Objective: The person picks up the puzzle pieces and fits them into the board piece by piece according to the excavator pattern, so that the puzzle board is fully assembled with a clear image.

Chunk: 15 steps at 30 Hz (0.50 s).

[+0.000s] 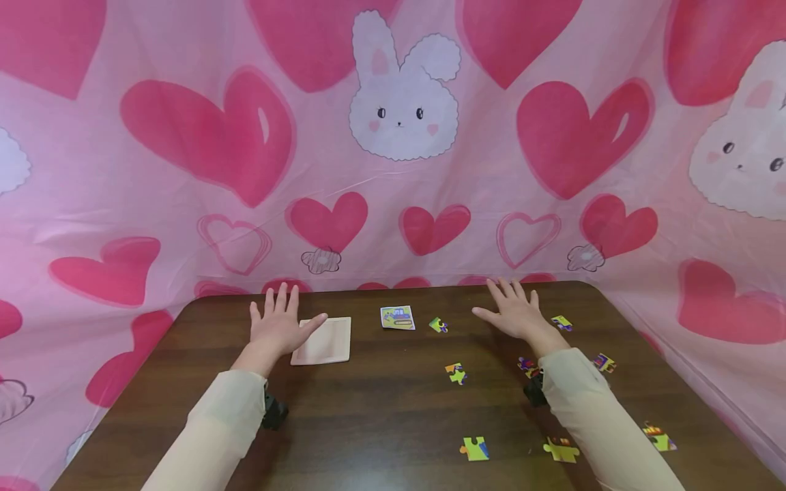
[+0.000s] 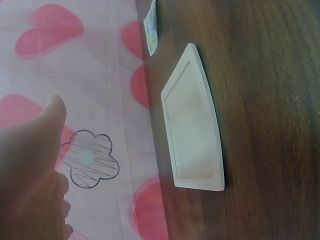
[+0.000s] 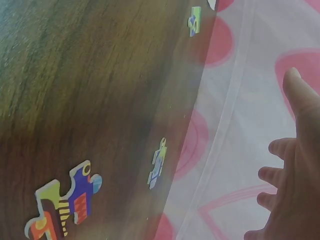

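The left hand (image 1: 278, 326), splayed, is hovering near a pale tray (image 1: 328, 342); the right hand (image 1: 512, 314), also splayed, is hovering near puzzle pieces (image 1: 561, 323); a card (image 1: 398, 318) is lying between the hands.

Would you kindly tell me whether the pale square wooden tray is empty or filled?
Empty: the tray shows a bare recess, and the visible multicoloured jigsaw pieces lie outside it on the brown wood-grained table.

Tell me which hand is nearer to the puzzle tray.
Left. The left hand is just left of the puzzle tray, partly overlapping it in the head view; the right hand is well to its right, past the picture card.
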Motion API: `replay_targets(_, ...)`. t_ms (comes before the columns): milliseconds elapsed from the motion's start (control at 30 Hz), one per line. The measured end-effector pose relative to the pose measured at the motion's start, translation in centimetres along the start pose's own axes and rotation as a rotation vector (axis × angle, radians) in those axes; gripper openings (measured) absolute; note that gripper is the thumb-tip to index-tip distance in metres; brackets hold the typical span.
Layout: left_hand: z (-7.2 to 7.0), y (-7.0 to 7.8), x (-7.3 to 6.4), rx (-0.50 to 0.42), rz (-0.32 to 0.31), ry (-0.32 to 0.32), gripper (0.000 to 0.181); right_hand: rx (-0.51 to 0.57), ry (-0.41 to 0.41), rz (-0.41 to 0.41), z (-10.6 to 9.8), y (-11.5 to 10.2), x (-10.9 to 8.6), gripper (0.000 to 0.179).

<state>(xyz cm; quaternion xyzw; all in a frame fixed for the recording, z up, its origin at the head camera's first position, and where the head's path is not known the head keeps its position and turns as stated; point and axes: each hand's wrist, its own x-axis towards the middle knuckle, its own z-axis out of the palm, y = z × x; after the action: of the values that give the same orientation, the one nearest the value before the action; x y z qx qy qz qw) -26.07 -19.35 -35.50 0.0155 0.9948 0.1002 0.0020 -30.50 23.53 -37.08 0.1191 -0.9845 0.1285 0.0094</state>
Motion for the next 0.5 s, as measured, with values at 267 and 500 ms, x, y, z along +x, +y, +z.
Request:
replay_targets(267,0.1,0.0,0.1,0.005,0.008,0.018,0.096,-0.011,0.023,-0.025,0.0,-0.7,0.3,0.087)
replay_targets(500,0.1,-0.2,0.1,-0.009,0.021,0.020,0.095,-0.028,0.041,-0.051,0.1,-1.7,0.9,0.083)
